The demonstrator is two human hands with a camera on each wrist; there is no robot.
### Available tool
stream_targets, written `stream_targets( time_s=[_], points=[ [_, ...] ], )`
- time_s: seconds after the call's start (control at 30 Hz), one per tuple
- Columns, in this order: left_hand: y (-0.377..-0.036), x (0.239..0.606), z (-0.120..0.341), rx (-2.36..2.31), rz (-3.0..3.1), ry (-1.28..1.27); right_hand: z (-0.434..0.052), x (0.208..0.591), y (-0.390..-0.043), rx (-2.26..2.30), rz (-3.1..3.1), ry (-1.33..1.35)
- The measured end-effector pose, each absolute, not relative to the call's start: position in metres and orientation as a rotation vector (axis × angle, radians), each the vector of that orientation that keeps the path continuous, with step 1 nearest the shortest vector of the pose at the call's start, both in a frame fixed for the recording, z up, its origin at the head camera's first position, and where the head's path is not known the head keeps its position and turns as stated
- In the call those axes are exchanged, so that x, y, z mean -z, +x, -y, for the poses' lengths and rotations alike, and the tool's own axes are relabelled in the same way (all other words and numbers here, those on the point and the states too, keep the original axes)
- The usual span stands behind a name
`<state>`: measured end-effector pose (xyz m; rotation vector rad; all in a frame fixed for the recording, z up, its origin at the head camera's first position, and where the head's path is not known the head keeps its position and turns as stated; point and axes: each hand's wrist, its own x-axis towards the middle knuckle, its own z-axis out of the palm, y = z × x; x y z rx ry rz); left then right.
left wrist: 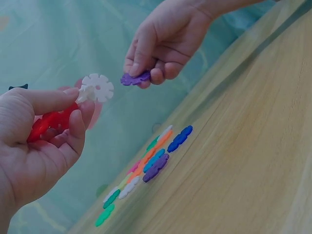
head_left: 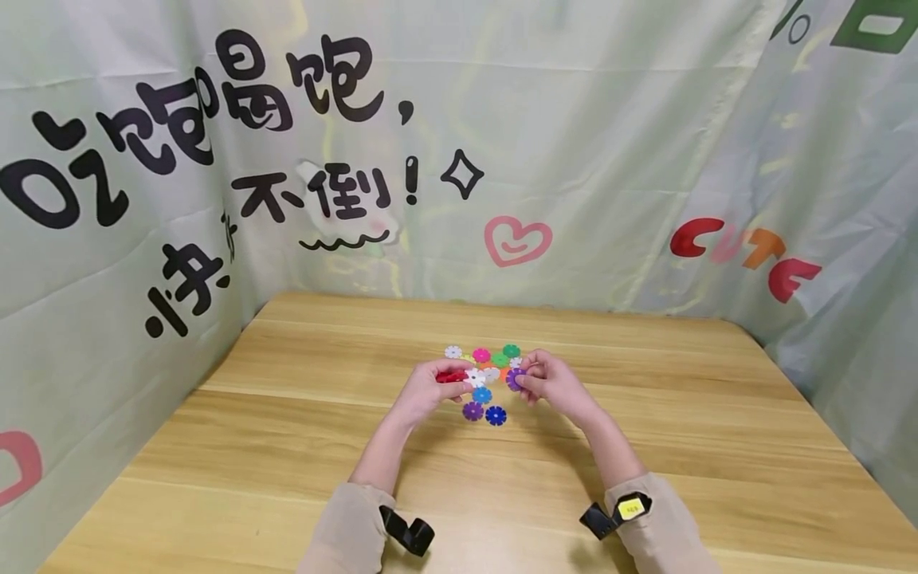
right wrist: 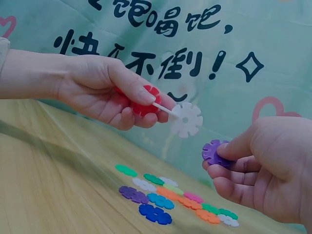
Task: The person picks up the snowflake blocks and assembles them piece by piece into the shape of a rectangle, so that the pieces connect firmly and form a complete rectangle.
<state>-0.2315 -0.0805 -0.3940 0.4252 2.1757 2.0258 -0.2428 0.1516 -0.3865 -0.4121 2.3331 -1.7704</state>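
Note:
My left hand [head_left: 425, 389] holds a small joined piece above the table, made of red notched discs [right wrist: 146, 101] and white notched discs [right wrist: 187, 120]. Thumb and fingers pinch it, and one white disc sticks out edge-on to another. A purple notched disc [right wrist: 217, 152] is pinched between the thumb and fingers of my right hand [head_left: 555, 388]. In the left wrist view, a gap separates this purple disc [left wrist: 135, 78] from the white disc [left wrist: 97, 87]. Part of the red discs is hidden by the left fingers.
Below the hands, several loose notched discs lie flat on the wooden table [head_left: 287, 446], among them a dark blue disc [head_left: 496, 415], another purple disc [head_left: 472, 410], a light blue disc [head_left: 482, 395] and a pink disc [head_left: 481, 355]. A printed curtain [head_left: 610, 159] hangs behind the table.

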Motion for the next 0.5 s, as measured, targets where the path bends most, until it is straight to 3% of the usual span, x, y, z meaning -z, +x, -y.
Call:
stream_targets(
  time_s=[0.5],
  points=[
    [-0.2311,0.3948,0.0773,-2.018,-2.219,0.392,-0.1439,0.3853,-0.2402,1.911,-2.299,-0.357]
  ],
)
